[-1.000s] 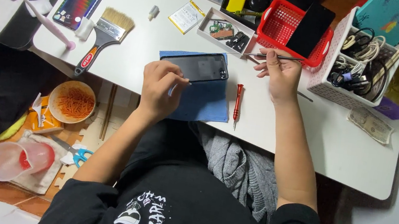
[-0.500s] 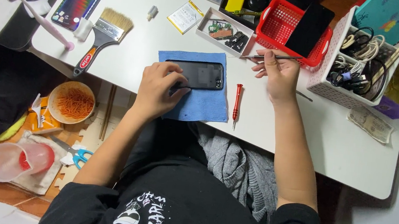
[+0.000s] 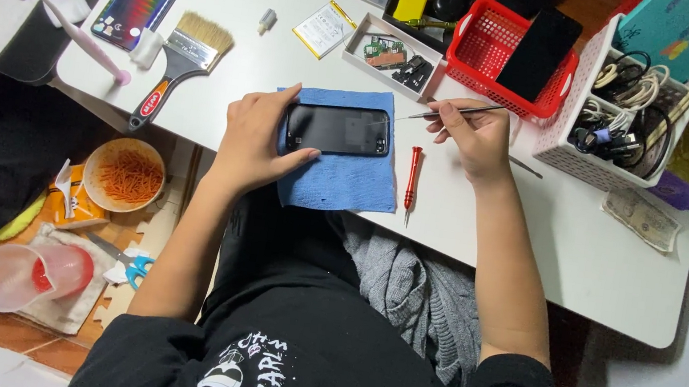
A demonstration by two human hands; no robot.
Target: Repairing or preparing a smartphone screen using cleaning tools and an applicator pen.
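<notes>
Nearest, below the blue cloth (image 3: 337, 179): orange bowl (image 3: 124, 174) of shredded orange strands, pink cup (image 3: 37, 274). On the cloth, dark phone (image 3: 339, 130), pinned by left hand (image 3: 255, 138). Just right of the cloth: red screwdriver (image 3: 411, 178), right hand (image 3: 471, 135) pinching tweezers (image 3: 450, 111). Beyond the cloth: small tray (image 3: 395, 55) of parts, red basket (image 3: 512, 55) holding a black slab, white basket (image 3: 621, 111) of cables.

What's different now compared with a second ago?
The left hand has laid the black phone flatter and squarer on the blue cloth. The right hand still holds the thin metal tool; the red screwdriver has not moved.
</notes>
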